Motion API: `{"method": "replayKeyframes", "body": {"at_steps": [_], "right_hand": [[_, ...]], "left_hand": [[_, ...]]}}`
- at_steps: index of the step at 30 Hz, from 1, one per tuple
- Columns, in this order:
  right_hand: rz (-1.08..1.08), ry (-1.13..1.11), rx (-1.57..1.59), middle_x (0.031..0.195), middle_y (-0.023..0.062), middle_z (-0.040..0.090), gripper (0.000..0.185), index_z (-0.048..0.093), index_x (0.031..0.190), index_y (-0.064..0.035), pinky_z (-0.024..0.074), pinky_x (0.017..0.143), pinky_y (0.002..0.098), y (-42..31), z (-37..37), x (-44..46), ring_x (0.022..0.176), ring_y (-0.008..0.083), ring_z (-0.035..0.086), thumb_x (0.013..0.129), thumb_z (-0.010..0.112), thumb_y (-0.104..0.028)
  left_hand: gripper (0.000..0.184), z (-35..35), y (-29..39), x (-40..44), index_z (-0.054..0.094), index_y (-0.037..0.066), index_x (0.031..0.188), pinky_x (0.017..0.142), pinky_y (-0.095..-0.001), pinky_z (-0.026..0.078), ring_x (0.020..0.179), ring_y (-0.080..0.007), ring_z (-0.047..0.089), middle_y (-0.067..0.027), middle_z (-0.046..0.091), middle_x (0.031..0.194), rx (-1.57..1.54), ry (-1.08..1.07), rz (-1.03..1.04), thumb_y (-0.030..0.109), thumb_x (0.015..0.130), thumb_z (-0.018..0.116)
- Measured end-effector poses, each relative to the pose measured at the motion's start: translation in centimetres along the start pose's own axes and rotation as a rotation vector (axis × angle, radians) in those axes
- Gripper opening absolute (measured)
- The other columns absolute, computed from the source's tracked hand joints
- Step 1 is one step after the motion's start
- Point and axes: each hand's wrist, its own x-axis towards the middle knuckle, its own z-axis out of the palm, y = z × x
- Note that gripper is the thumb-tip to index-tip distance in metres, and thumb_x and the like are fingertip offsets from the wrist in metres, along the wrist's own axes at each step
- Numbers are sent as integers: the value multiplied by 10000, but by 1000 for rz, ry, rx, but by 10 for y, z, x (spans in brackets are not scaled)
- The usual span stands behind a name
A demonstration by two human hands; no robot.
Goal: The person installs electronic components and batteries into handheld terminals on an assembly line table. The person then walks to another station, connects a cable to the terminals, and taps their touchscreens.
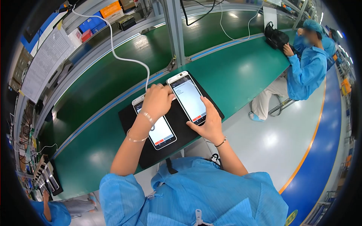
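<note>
Two white handheld devices with lit screens lie on a black mat point(145, 159) on the green bench. My left hand point(157, 100) is over the top of the left device point(164, 132), where a white cable comes down; its fingers are bent toward the right device, and what they hold, if anything, is hidden. My right hand point(209, 122) is at the lower right edge of the right device point(187, 97), thumb and fingers spread on either side of its corner. Both screens show a red button at the bottom.
A metal post point(174, 32) rises behind the mat. The white cable point(112, 41) hangs from the upper left. A co-worker in blue point(309, 71) sits at the far right beside a black bag point(276, 36). Another person's arm point(46, 207) shows at the lower left.
</note>
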Motion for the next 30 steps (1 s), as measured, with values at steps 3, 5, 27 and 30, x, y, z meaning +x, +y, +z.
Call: {"method": "replayKeyframes", "body": {"at_steps": [3,5,27,30], "right_hand": [[174,-123,302,1283,237,488,765,376,1356,-29,398,998,403,2,-16,7,1195,334,501,709,743,-206],[227,-121,528,1291,223,487,719,359,1364,-21,390,1007,393,18,-12,13,1207,309,495,740,699,-132],[345,-280,1007,1388,205,409,807,314,1404,-27,285,1095,360,38,-11,29,1320,281,380,631,435,172],[354,-285,1034,1388,200,418,789,321,1401,-24,312,1076,355,38,-12,28,1311,282,395,643,429,164]], "left_hand": [[98,-25,-1,-28,630,23,915,863,-377,438,893,-301,593,-149,619,972,-212,482,84,78,840,601],[119,-26,-14,-55,625,14,958,872,-331,439,922,-247,589,-126,615,970,-326,723,-65,58,859,577],[168,39,-97,-131,620,21,1026,831,-308,448,930,-221,592,-113,640,991,-441,563,-518,118,919,535],[194,32,-83,-127,594,9,1063,862,-312,440,989,-221,577,-102,622,1068,-573,765,-470,99,894,569]]}}
